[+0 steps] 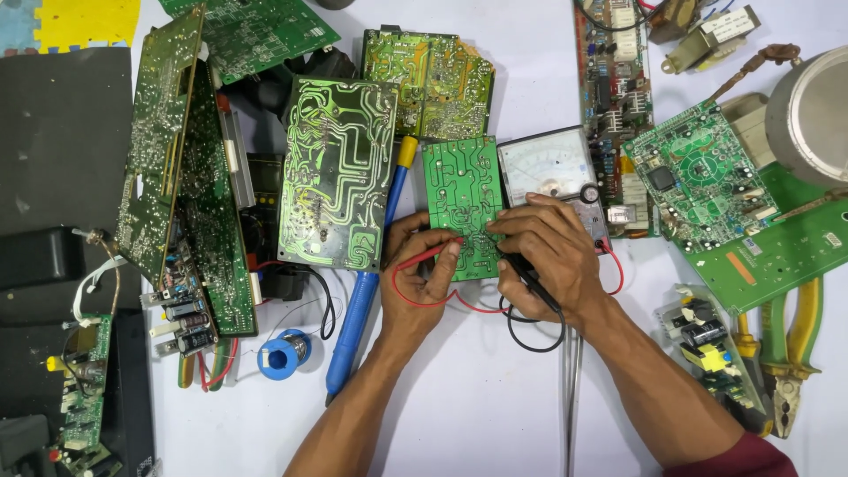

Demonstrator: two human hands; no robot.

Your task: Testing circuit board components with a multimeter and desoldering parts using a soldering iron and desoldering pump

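Circuit board (463,205): glossy green lacquer. Probe leads (415,296): smooth plastic. Pot (811,115): dull brushed metal.

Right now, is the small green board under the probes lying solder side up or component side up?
Solder side up: the small green board shows only traces and joints.

Right hand (548,256) hides half the multimeter (552,177)

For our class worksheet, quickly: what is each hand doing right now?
Left hand: closed on the red probe, tip on the small green circuit board.
Right hand: closed on the black probe.
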